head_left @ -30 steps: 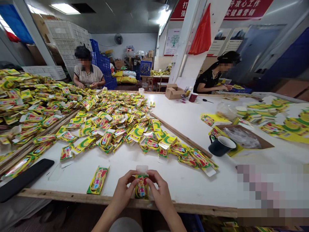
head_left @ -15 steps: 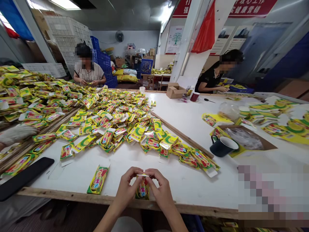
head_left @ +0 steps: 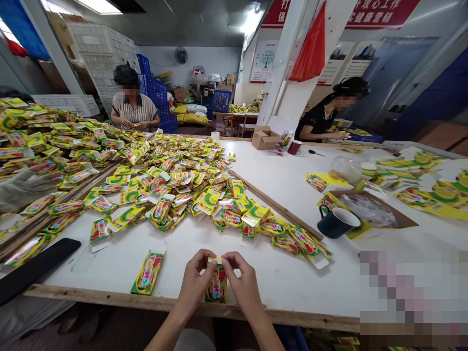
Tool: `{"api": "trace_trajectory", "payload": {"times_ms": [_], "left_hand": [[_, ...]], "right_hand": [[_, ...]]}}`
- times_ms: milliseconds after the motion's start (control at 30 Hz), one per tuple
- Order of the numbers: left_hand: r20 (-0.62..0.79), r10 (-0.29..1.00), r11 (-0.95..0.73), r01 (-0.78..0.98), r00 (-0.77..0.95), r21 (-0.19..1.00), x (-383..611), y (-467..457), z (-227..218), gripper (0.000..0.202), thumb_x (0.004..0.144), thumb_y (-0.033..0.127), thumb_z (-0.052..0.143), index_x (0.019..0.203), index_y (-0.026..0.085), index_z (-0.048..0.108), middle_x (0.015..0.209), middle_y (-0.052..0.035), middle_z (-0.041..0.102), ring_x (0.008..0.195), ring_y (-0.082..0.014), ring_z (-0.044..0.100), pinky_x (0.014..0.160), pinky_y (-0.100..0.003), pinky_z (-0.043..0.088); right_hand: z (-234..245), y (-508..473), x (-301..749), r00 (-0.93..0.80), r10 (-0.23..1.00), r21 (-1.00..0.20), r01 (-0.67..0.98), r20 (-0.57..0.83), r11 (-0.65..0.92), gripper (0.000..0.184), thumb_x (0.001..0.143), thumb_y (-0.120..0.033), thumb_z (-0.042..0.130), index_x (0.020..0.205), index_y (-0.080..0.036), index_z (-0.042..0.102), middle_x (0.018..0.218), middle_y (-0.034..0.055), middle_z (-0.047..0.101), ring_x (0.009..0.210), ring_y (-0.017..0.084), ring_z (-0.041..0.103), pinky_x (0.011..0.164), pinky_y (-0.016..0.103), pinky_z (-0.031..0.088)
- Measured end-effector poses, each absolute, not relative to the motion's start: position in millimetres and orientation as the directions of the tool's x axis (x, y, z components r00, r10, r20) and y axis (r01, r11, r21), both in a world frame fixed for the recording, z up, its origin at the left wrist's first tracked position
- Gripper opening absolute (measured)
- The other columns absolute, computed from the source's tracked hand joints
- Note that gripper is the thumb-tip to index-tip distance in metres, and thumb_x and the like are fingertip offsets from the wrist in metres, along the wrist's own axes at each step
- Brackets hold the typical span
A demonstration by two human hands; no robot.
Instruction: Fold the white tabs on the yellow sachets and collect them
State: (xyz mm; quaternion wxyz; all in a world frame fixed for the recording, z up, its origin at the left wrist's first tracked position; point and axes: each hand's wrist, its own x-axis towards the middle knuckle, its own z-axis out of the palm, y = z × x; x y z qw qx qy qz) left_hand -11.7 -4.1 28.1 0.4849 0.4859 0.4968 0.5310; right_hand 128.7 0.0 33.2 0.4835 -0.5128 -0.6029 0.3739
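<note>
Between my two hands, close to the table's front edge, is a small yellow-and-green candy box [head_left: 217, 287], its top end towards the heap. My left hand [head_left: 197, 275] pinches the left side of that top end with thumb and fingers. On the right side, my right hand [head_left: 238, 278] pinches the same end; its thumb lies by the flap. A second candy box [head_left: 148, 273] lies to the left, apart from my hand, with its far end flap up. Beyond my hands spreads a large heap of similar boxes [head_left: 183, 187], many with white flaps showing.
A wooden strip [head_left: 278, 207] borders the heap on the right. Past it are a dark mug [head_left: 338, 222], an opened carton [head_left: 373, 209] and flat card stacks [head_left: 391, 170]. At left lie a long black object [head_left: 40, 265] and another person's gloved hand [head_left: 29, 187]. Two people sit across the table.
The flap at the box's top end has tipped down and its yellow side now shows. My thumbs have shifted slightly up along it. The gloved hand at left has moved further in.
</note>
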Motion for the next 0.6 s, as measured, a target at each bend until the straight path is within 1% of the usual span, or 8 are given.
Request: {"api": "trace_trajectory", "payload": {"times_ms": [133, 200, 300, 433, 500, 600], "left_hand": [[0.012, 1.000, -0.013, -0.110, -0.012, 0.994, -15, -7, 21, 0.021, 0.080, 0.037, 0.065, 0.084, 0.017, 0.065, 0.077, -0.0027, 0.067, 0.073, -0.0181, 0.061, 0.068, -0.026, 0.048], [0.004, 1.000, -0.005, -0.120, -0.002, 0.993, -18, -8, 20, 0.022, 0.080, 0.038, 0.064, 0.085, 0.017, 0.066, 0.078, -0.0031, 0.068, 0.075, -0.0187, 0.061, 0.069, -0.027, 0.048], [0.004, 1.000, -0.002, -0.096, 0.020, 0.995, -21, -7, 21, 0.019, 0.081, 0.034, 0.064, 0.086, 0.016, 0.067, 0.077, -0.0034, 0.068, 0.076, -0.0187, 0.061, 0.070, -0.026, 0.047], [0.008, 1.000, -0.008, -0.021, 0.015, 1.000, -20, -2, 25, 0.014, 0.080, 0.029, 0.063, 0.081, 0.016, 0.066, 0.072, -0.0015, 0.065, 0.069, -0.0164, 0.059, 0.065, -0.025, 0.046], [0.011, 1.000, -0.011, 0.013, 0.005, 1.000, -16, 0, 25, 0.010, 0.080, 0.026, 0.061, 0.079, 0.017, 0.064, 0.072, -0.0007, 0.064, 0.068, -0.0158, 0.058, 0.065, -0.024, 0.046], [-0.002, 0.999, 0.001, -0.033, -0.033, 0.999, -9, -1, 23, 0.005, 0.079, 0.022, 0.058, 0.078, 0.018, 0.061, 0.075, -0.0005, 0.063, 0.070, -0.0161, 0.059, 0.066, -0.024, 0.047]], "right_hand": [[30, -6, 131, -0.036, 0.983, -0.958, 0.220, 0.179, 0.183, 0.021, 0.088, -0.038, 0.057, 0.084, -0.019, 0.065, 0.077, 0.0032, 0.067, 0.071, 0.018, 0.061, 0.068, 0.025, 0.049], [26, -8, 131, -0.040, 0.984, -0.964, 0.199, 0.174, 0.179, 0.022, 0.088, -0.039, 0.057, 0.086, -0.019, 0.064, 0.079, 0.0038, 0.068, 0.072, 0.019, 0.062, 0.068, 0.025, 0.050], [22, -11, 131, -0.054, 0.986, -0.973, 0.161, 0.158, 0.165, 0.023, 0.088, -0.040, 0.058, 0.091, -0.018, 0.064, 0.081, 0.0044, 0.068, 0.073, 0.019, 0.063, 0.068, 0.025, 0.051], [18, -13, 128, -0.046, 0.990, -0.979, 0.145, 0.134, 0.140, 0.024, 0.087, -0.040, 0.058, 0.096, -0.018, 0.063, 0.088, 0.0051, 0.068, 0.077, 0.019, 0.063, 0.072, 0.026, 0.052], [17, -14, 127, -0.032, 0.990, -0.980, 0.144, 0.135, 0.138, 0.026, 0.087, -0.042, 0.058, 0.097, -0.018, 0.063, 0.089, 0.0052, 0.068, 0.077, 0.019, 0.064, 0.070, 0.025, 0.052], [16, -15, 125, -0.008, 0.988, -0.977, 0.147, 0.153, 0.152, 0.025, 0.087, -0.041, 0.058, 0.098, -0.018, 0.063, 0.089, 0.0051, 0.068, 0.076, 0.018, 0.064, 0.068, 0.024, 0.053]]}}
